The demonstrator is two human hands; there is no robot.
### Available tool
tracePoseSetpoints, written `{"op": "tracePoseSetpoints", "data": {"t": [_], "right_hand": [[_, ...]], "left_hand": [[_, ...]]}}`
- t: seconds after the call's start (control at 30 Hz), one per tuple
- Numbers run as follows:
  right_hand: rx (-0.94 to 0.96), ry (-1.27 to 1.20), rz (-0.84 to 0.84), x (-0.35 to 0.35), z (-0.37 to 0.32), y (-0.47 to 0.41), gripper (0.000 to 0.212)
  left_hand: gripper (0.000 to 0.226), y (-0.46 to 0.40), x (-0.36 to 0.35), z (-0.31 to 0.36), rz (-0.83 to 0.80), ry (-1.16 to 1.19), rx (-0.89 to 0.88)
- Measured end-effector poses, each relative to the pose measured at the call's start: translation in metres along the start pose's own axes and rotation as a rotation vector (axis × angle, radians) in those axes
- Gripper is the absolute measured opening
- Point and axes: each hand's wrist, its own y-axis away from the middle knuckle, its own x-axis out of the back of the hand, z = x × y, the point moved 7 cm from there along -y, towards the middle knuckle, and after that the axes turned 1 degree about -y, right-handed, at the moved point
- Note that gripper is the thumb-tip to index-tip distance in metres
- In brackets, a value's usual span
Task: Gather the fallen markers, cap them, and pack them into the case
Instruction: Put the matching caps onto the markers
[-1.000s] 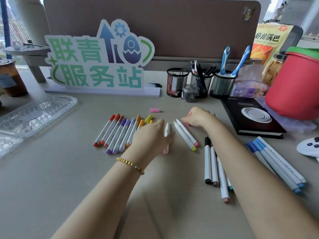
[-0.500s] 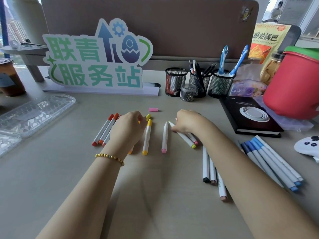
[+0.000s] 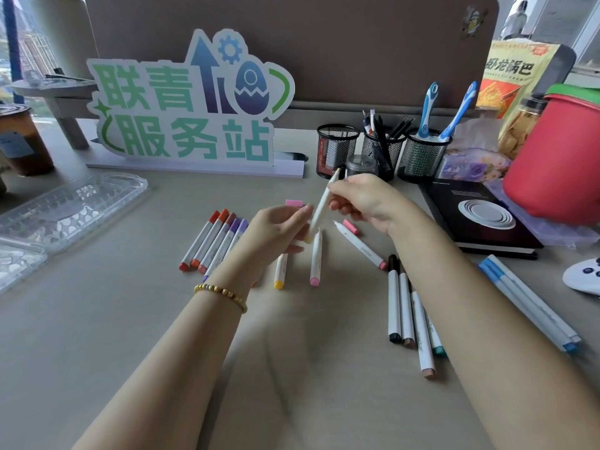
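Nearest the camera, both forearms reach out over the desk, the left one wearing a bead bracelet. Half a second ago both hands were low on the desk among the markers; now they are lifted and brought together. The right hand has picked up a white marker and pinches its barrel, tilted, with the tip pointing up and away. The left hand meets the marker's lower end, fingers curled in toward it; whether they hold a cap there I cannot tell, since the spot is blurred and partly hidden. My reading is that the capping step has begun on this one marker, and nothing is packed yet.

Below the hands, a yellow-ended marker and a pink-ended marker lie side by side, both apparently uncapped at the far end. Another white marker lies slanted to the right, with a loose pink cap just beside its bare tip. To the left sits a capped row of red, orange and purple markers; to the right, a dark-ended group and a blue group.

Farther off, a second pink cap lies past the hands. The clear case lies open at far left, well apart from the markers, with no markers in it as far as I can see.
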Motion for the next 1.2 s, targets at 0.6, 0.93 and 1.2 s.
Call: {"op": "tracePoseSetpoints", "data": {"t": [0.6, 0.93, 1.2], "right_hand": [[0.21, 0.365, 0.035, -0.025, -0.006, -0.02, 0.022], [0.351, 0.769, -0.118, -0.073, -0.002, -0.054, 0.024], [0.392, 0.879, -0.08, -0.067, -0.003, -0.057, 0.006]], "left_hand": [[0.011, -0.009, 0.056, -0.026, 0.306, 0.525, 0.147], [0.01, -0.009, 0.06, -0.028, 0.319, 0.491, 0.156], [0.013, -0.013, 0.054, -0.027, 0.282, 0.385, 0.156]]}}
